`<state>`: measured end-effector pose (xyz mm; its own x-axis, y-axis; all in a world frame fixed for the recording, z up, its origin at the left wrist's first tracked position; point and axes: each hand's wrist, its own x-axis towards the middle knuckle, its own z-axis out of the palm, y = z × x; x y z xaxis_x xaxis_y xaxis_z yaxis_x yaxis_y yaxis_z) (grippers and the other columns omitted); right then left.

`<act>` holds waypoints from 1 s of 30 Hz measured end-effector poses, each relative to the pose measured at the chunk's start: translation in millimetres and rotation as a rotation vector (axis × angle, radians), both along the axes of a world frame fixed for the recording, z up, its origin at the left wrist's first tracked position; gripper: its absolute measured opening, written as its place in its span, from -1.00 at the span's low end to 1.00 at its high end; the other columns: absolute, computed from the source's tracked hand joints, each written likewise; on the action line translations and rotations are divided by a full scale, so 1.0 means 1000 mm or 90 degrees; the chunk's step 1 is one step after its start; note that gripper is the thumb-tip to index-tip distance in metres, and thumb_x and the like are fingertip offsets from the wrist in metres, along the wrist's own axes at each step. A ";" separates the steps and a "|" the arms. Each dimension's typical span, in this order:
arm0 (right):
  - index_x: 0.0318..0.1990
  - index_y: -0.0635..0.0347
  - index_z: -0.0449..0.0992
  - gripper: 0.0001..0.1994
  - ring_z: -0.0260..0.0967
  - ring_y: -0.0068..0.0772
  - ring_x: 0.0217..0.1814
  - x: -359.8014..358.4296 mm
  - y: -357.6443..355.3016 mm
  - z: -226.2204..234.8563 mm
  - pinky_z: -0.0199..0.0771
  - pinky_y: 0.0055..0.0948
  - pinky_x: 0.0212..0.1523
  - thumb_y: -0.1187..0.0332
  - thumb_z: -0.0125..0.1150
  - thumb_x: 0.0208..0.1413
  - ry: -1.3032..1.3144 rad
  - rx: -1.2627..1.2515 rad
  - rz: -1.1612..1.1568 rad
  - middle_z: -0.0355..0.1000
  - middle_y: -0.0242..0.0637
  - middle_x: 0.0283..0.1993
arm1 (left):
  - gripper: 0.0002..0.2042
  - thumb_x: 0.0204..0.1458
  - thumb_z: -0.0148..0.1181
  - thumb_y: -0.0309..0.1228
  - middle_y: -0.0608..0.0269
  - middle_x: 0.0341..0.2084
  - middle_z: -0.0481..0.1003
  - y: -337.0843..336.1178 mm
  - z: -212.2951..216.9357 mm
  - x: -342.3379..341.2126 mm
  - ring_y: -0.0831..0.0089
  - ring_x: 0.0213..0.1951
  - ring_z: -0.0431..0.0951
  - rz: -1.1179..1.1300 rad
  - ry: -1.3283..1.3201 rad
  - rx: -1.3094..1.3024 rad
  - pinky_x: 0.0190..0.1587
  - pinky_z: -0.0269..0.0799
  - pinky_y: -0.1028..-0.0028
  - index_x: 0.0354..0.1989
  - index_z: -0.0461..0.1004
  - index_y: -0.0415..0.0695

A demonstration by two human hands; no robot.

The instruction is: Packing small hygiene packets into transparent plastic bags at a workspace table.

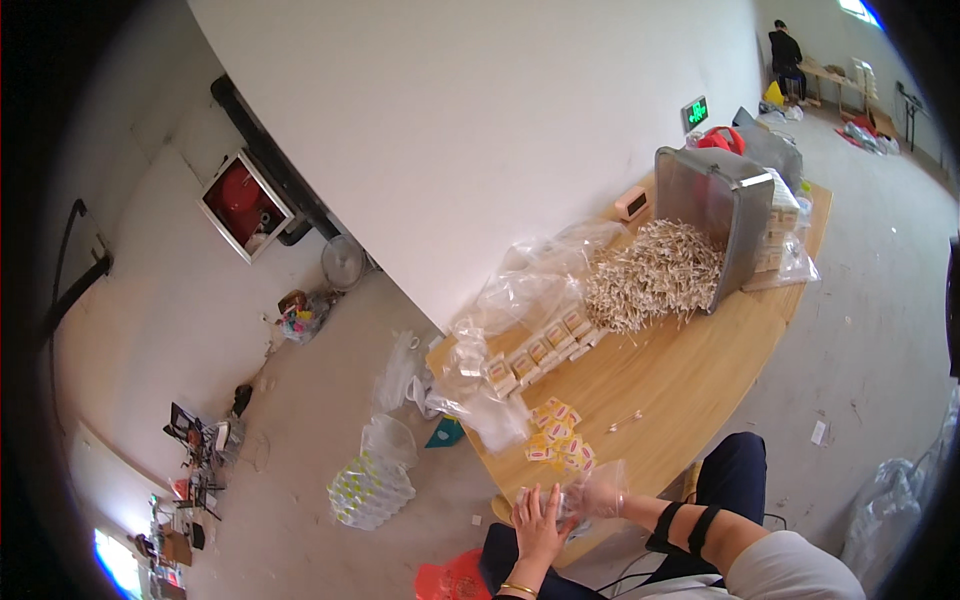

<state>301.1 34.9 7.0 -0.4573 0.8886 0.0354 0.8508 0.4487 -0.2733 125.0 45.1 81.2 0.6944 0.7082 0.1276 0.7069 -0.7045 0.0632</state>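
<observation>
My left hand (541, 523) is at the near corner of the wooden table, its fingers stretched out and spread against crinkled clear plastic. Close to its right, my right hand (602, 493) is wrapped in a clear plastic bag (621, 474), its fingers closed and blurred through the film. Just beyond both hands lies a loose pile of yellow and white printed cards (558, 432). A few loose cotton swabs (626, 421) rest to the right of the cards. Farther back, a large heap of cotton swabs (655, 275) spills from a tipped grey translucent bin (735, 215).
Small packed boxes (540, 352) line the table's left side beside clear plastic bags (540, 275). A small pink clock (631, 204) stands by the wall. Bagged stock (372, 478) and a red stool (452, 577) are on the floor. A person (786, 58) sits far off.
</observation>
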 end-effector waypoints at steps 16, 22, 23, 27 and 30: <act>0.04 0.09 0.49 -0.65 0.46 -0.33 -0.12 -0.009 0.004 -0.066 0.43 -0.37 -0.04 0.14 -0.11 0.30 0.882 -0.323 -0.321 0.50 -0.27 -0.10 | -0.71 0.12 -0.02 -0.34 0.28 -0.19 0.53 0.027 -0.003 0.015 0.26 -0.10 0.46 -0.045 -0.106 -0.053 0.05 0.19 0.18 0.00 0.47 0.02; -0.08 0.09 0.48 -0.76 0.49 -0.17 -0.20 -0.013 -0.004 -0.034 0.50 -0.31 -0.23 0.23 0.07 0.19 0.880 -0.395 -0.446 0.48 -0.19 -0.20 | -0.72 0.14 0.01 -0.27 0.24 -0.18 0.52 0.027 -0.005 0.010 0.25 -0.09 0.46 -0.030 -0.075 -0.022 0.06 0.19 0.18 0.00 0.45 0.00; -0.08 0.09 0.48 -0.76 0.49 -0.17 -0.20 -0.012 -0.003 -0.037 0.50 -0.31 -0.23 0.23 0.07 0.19 0.878 -0.395 -0.448 0.48 -0.19 -0.20 | -0.71 0.14 0.02 -0.23 0.23 -0.17 0.52 0.028 -0.005 0.009 0.25 -0.08 0.46 -0.038 -0.064 -0.027 0.06 0.19 0.18 0.00 0.44 0.00; -0.15 0.10 0.47 -0.75 0.47 -0.07 -0.23 -0.014 -0.007 -0.049 0.50 -0.22 -0.33 0.18 0.14 0.09 0.691 -0.062 -0.278 0.45 -0.16 -0.26 | -0.67 0.13 0.04 -0.17 0.23 -0.13 0.50 0.025 -0.003 0.015 0.24 -0.06 0.45 -0.048 -0.004 -0.011 0.05 0.20 0.18 0.03 0.42 0.01; -0.19 0.07 0.50 -0.78 0.48 -0.06 -0.27 -0.012 -0.009 -0.043 0.51 -0.19 -0.33 0.19 0.10 0.09 0.657 -0.049 -0.297 0.47 -0.16 -0.28 | -0.66 0.14 0.04 -0.16 0.24 -0.14 0.49 0.024 -0.002 0.020 0.23 -0.07 0.45 -0.041 0.036 0.005 0.03 0.21 0.17 0.05 0.41 0.02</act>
<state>289.2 26.0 -36.2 0.1344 0.9808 0.1411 0.2822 0.0986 -0.9543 144.9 68.9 79.1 0.7449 0.6609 0.0917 0.6623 -0.7490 0.0185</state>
